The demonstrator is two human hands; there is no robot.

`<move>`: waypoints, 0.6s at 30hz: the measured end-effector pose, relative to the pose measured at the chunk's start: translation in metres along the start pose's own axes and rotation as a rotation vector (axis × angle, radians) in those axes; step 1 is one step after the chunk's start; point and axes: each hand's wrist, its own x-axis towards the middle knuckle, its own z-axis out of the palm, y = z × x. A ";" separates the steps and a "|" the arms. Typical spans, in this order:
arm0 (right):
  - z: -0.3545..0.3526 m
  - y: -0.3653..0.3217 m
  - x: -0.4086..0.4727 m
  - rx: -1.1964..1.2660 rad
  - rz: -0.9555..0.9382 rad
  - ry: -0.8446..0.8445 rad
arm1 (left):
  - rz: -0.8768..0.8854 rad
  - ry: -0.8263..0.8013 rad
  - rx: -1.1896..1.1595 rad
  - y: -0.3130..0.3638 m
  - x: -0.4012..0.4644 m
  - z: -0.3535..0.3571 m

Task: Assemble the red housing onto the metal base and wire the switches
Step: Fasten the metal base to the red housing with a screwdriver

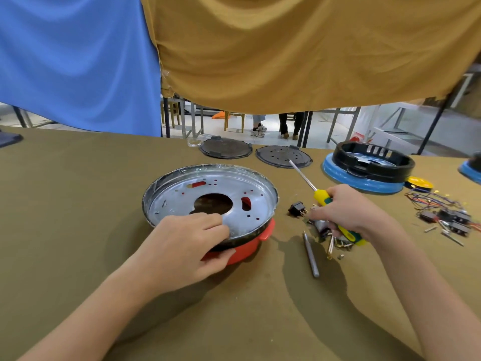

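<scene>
Red housing (240, 250) sits under the metal base (210, 201) at table centre, the left hand (187, 246) clamping their near rim. Right of it, the right hand (348, 209) grips a screwdriver (322, 198), shaft pointing far-left, beside the switch (296, 209)

We can read no text, label, brand or number anywhere here; every surface is plain or too blurred.
</scene>
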 end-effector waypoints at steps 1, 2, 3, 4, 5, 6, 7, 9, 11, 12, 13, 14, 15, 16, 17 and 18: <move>-0.003 0.000 -0.001 -0.078 0.007 -0.016 | -0.005 0.012 -0.001 -0.001 0.000 0.000; -0.006 0.000 -0.003 -0.150 0.016 -0.041 | -0.011 0.021 -0.002 -0.001 0.000 0.000; -0.009 0.000 -0.004 -0.216 0.029 -0.076 | -0.013 0.023 -0.003 -0.001 0.000 0.000; -0.013 -0.001 -0.006 -0.277 0.043 -0.114 | -0.010 0.017 -0.002 -0.001 0.000 0.000; -0.016 -0.001 -0.008 -0.331 0.055 -0.149 | -0.006 0.003 0.002 0.000 0.000 0.001; -0.019 -0.001 -0.010 -0.381 0.063 -0.177 | -0.007 -0.011 0.007 0.000 0.000 0.002; -0.020 -0.001 -0.011 -0.421 0.072 -0.199 | -0.013 -0.020 0.011 0.001 0.000 0.003; -0.019 0.002 -0.010 -0.466 0.102 -0.239 | -0.036 -0.018 0.007 0.001 0.000 0.002; -0.013 0.004 -0.008 -0.489 0.139 -0.267 | -0.071 -0.018 -0.020 0.000 0.000 0.000; -0.010 0.005 -0.007 -0.497 0.150 -0.268 | -0.096 -0.025 -0.039 -0.002 0.000 0.000; -0.008 0.005 -0.006 -0.505 0.152 -0.262 | -0.127 -0.038 -0.056 -0.004 0.000 -0.001; -0.006 0.006 -0.005 -0.519 0.149 -0.257 | -0.167 -0.062 -0.070 -0.007 -0.001 -0.003; -0.005 0.005 -0.006 -0.546 0.145 -0.257 | -0.218 -0.101 -0.078 -0.009 -0.001 -0.005; -0.005 0.004 -0.007 -0.589 0.136 -0.257 | -0.272 -0.150 -0.076 -0.012 -0.002 -0.007; -0.005 0.003 -0.008 -0.638 0.120 -0.247 | -0.319 -0.197 -0.064 -0.013 -0.003 -0.008; -0.006 0.002 -0.008 -0.677 0.100 -0.228 | -0.350 -0.237 -0.049 -0.014 -0.003 -0.009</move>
